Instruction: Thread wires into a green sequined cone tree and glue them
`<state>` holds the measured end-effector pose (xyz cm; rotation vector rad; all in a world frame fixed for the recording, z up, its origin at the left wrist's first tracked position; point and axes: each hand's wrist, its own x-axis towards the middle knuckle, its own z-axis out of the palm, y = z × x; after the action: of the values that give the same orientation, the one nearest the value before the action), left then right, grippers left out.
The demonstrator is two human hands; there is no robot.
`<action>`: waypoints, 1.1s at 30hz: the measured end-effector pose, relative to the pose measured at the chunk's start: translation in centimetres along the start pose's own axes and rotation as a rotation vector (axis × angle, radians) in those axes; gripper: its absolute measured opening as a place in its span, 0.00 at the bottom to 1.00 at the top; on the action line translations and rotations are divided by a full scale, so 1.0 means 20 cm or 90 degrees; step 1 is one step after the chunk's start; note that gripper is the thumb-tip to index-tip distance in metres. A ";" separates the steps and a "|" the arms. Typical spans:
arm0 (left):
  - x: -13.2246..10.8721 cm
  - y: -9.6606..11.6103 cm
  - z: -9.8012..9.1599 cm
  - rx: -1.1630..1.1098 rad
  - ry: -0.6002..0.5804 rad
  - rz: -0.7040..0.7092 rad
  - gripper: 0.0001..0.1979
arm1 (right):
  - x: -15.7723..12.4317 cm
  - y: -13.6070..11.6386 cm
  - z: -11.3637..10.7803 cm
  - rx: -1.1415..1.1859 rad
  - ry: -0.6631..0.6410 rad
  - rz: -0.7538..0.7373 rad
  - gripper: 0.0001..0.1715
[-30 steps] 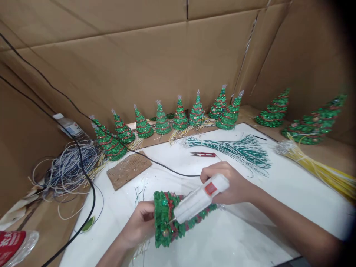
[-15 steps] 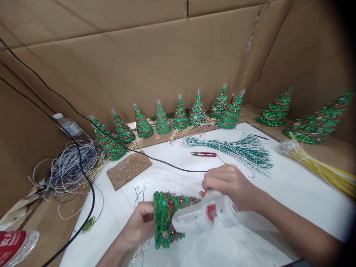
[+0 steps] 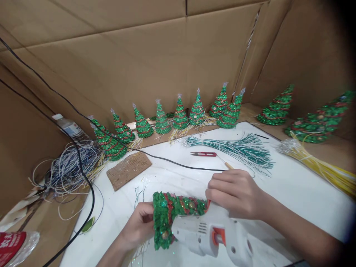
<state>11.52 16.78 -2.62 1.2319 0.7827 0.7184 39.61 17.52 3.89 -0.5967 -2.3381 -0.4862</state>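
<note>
A green sequinned cone tree [image 3: 178,209] with red bands lies on its side on the white board [image 3: 289,185]. My left hand [image 3: 139,226] grips the tree's wide base, fingers wrapped round it. My right hand [image 3: 236,193] is curled shut at the tree's narrow end, on the top of a white glue gun [image 3: 214,235] with an orange trigger. The gun hangs low in front of the tree, its nozzle pointing left at the tree's base. A black cable [image 3: 172,162] runs across the board to my right hand.
Several finished small trees [image 3: 162,120] line the back cardboard wall, and two larger ones [image 3: 317,120] stand at right. Red snips [image 3: 204,154], a green wire bundle [image 3: 244,148], yellow wires [image 3: 322,168], a cardboard scrap [image 3: 129,168] and tangled grey wire [image 3: 69,167] lie around.
My right hand has swung the glue gun from above the tree down and toward me, so it now sits low in front. The left hand and tree stayed put.
</note>
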 end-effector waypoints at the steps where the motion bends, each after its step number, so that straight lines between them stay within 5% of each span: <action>1: 0.00 0.00 0.00 -0.005 -0.006 -0.001 0.07 | 0.00 0.00 0.00 0.002 0.004 0.000 0.13; 25: 0.01 0.00 0.01 -0.035 -0.036 0.001 0.09 | 0.01 0.03 0.03 0.081 -0.003 0.047 0.21; 33: 0.00 0.01 0.01 -0.021 -0.033 0.010 0.08 | 0.02 0.03 0.02 0.149 -0.051 0.095 0.16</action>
<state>11.71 16.79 -2.35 1.2232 0.7170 0.7063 39.36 18.28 3.96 -0.6813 -2.3602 -0.1201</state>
